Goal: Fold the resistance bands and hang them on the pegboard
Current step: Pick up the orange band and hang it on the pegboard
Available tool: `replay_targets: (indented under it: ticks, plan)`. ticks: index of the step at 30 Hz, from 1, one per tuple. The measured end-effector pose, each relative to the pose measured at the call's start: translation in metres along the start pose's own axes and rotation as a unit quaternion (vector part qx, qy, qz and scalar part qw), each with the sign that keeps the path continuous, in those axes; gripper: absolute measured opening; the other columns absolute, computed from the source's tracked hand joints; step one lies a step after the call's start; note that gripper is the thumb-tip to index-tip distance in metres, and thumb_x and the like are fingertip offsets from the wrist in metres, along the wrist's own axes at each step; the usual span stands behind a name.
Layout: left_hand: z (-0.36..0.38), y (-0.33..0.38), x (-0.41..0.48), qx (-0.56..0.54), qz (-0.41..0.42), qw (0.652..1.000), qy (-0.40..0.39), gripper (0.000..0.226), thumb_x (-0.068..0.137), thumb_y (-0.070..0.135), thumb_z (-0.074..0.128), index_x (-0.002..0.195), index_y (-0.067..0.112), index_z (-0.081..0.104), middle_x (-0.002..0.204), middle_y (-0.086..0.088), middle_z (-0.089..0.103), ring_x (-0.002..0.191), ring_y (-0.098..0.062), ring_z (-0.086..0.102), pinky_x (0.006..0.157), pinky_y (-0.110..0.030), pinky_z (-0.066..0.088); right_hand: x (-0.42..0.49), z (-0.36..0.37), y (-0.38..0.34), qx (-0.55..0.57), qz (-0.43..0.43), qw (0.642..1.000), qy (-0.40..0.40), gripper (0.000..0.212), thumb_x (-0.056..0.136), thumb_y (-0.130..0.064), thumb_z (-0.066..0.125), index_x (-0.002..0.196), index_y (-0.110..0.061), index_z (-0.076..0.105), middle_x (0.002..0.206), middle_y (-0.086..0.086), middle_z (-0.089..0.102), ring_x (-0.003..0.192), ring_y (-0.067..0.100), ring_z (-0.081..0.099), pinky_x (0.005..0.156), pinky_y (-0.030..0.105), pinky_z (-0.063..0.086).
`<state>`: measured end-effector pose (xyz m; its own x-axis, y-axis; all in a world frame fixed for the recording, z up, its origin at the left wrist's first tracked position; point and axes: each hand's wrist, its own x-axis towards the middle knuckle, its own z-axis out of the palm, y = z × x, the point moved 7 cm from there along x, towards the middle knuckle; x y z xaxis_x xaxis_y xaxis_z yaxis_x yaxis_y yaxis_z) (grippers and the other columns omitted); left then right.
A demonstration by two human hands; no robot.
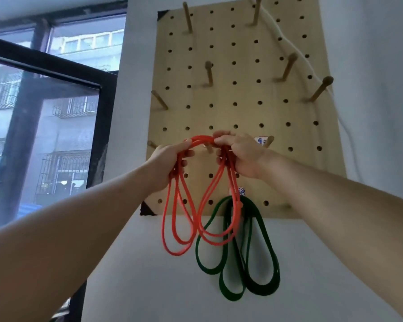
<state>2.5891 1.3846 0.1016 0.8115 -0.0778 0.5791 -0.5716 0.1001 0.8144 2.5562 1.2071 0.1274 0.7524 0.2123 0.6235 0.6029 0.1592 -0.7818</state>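
Against the lower half of the pegboard (242, 94), both hands are raised and hold a folded red band (201, 138) between them; the left hand (170, 159) has its fingers curled tight round several strands, thumb on top, and two long loops hang from it below the board's bottom edge; the right hand (240, 154) pinches the top strands at its fingertips, while its lower fingers curl round more strands, from which other loops drop and cross the left ones; a short arc of band spans the gap between the hands, just above a peg (208, 148) that sticks out there; whether the band touches that peg I cannot tell; neither hand is spread, both are closed on the band; a green band (233, 296) hangs in three wide loops from the bottom of the board, down over the white wall (370, 89), partly behind the red loops on its left side; its top is hidden by red strands, so its peg cannot be made out; more pegs stand out higher on the board, one just right of the right hand (269, 141); a white cord (289, 47) runs down the board's right side; a window (44, 112) with a dark frame is to the left.
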Motion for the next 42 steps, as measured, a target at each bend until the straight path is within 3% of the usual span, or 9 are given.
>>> replay_targets:
  ticks: [9, 13, 17, 20, 22, 28, 34, 38, 42]
  plan:
    - [0.019, 0.030, 0.068, -0.039, 0.070, 0.992, 0.094, 0.018, 0.094, 0.024, 0.068, 0.106, 0.011, 0.072, 0.091, -0.004, 0.071, 0.058, -0.009, 0.051, 0.048, -0.021, 0.043, 0.053, -0.018, -0.011, -0.074, -0.048, 0.985, 0.151, 0.018, 0.100, -0.002, 0.055, 0.117, -0.001, 0.049, 0.088, 0.016, 0.056, 0.039, 0.015, 0.060, 0.042, 0.027, 0.053]
    - [0.024, 0.014, 0.091, -0.010, 0.080, 0.990, 0.117, 0.009, 0.096, 0.017, 0.064, 0.104, 0.013, 0.065, 0.094, -0.009, 0.068, 0.061, -0.012, 0.053, 0.057, -0.028, 0.049, 0.083, -0.032, 0.011, -0.159, -0.048, 0.967, 0.192, 0.027, 0.079, -0.019, 0.069, 0.092, -0.018, 0.046, 0.103, 0.017, 0.066, 0.078, 0.031, 0.072, 0.081, 0.053, 0.061]
    - [0.029, -0.022, 0.087, 0.072, 0.043, 0.993, 0.081, 0.023, 0.100, 0.011, 0.058, 0.123, 0.009, 0.062, 0.103, -0.008, 0.072, 0.079, -0.014, 0.065, 0.069, -0.024, 0.057, 0.071, -0.030, 0.026, -0.347, -0.033, 0.919, 0.185, 0.023, 0.090, -0.023, 0.071, 0.077, -0.024, 0.052, 0.086, 0.000, 0.063, 0.078, 0.019, 0.060, 0.061, 0.026, 0.045]
    - [0.033, -0.033, 0.069, 0.119, 0.057, 0.990, 0.040, 0.036, 0.101, 0.004, 0.052, 0.135, 0.014, 0.058, 0.116, -0.006, 0.068, 0.084, -0.009, 0.063, 0.050, -0.008, 0.047, 0.057, -0.030, 0.038, -0.347, 0.007, 0.929, 0.125, 0.006, 0.092, -0.018, 0.072, 0.096, -0.019, 0.066, 0.096, 0.004, 0.072, 0.084, 0.019, 0.068, 0.065, 0.026, 0.048]
    - [0.033, -0.034, 0.057, 0.121, 0.060, 0.991, 0.022, 0.040, 0.101, 0.001, 0.049, 0.136, 0.018, 0.058, 0.108, -0.002, 0.070, 0.073, -0.004, 0.065, 0.047, -0.008, 0.046, 0.047, -0.033, 0.039, -0.334, 0.026, 0.938, 0.089, 0.018, 0.094, -0.011, 0.069, 0.109, -0.020, 0.065, 0.100, 0.005, 0.072, 0.077, 0.016, 0.067, 0.057, 0.025, 0.048]
    - [0.026, -0.037, 0.036, 0.160, 0.007, 0.986, 0.040, 0.023, 0.099, 0.006, 0.055, 0.112, 0.016, 0.070, 0.091, -0.004, 0.072, 0.082, -0.017, 0.067, 0.079, -0.033, 0.059, 0.019, -0.037, 0.045, -0.334, 0.066, 0.938, 0.066, 0.010, 0.096, -0.008, 0.066, 0.099, -0.017, 0.061, 0.097, 0.010, 0.074, 0.085, 0.024, 0.074, 0.074, 0.037, 0.061]
    - [0.026, -0.042, 0.039, 0.207, 0.019, 0.975, 0.076, 0.023, 0.094, 0.013, 0.066, 0.112, 0.023, 0.055, 0.102, -0.006, 0.068, 0.087, -0.020, 0.070, 0.076, -0.035, 0.061, 0.027, -0.048, 0.044, -0.322, 0.042, 0.939, 0.117, 0.039, 0.091, -0.017, 0.074, 0.122, -0.014, 0.051, 0.110, 0.012, 0.068, 0.092, 0.027, 0.072, 0.081, 0.042, 0.062]
    - [0.026, -0.036, 0.041, 0.274, 0.097, 0.950, 0.111, 0.028, 0.090, 0.004, 0.061, 0.100, 0.030, 0.060, 0.101, -0.004, 0.069, 0.086, -0.023, 0.069, 0.074, -0.043, 0.062, 0.029, -0.046, 0.029, -0.429, -0.089, 0.891, 0.122, 0.040, 0.090, -0.018, 0.074, 0.120, -0.024, 0.048, 0.104, 0.002, 0.066, 0.091, 0.022, 0.069, 0.085, 0.045, 0.060]
    - [0.026, -0.032, 0.041, 0.343, 0.153, 0.919, 0.120, 0.039, 0.094, 0.005, 0.054, 0.120, 0.031, 0.068, 0.111, 0.004, 0.068, 0.099, -0.019, 0.065, 0.088, -0.041, 0.058, 0.027, -0.026, 0.026, -0.620, -0.180, 0.764, 0.024, 0.027, 0.097, -0.017, 0.064, 0.123, -0.024, 0.062, 0.118, 0.000, 0.061, 0.108, 0.019, 0.059, 0.099, 0.037, 0.050]
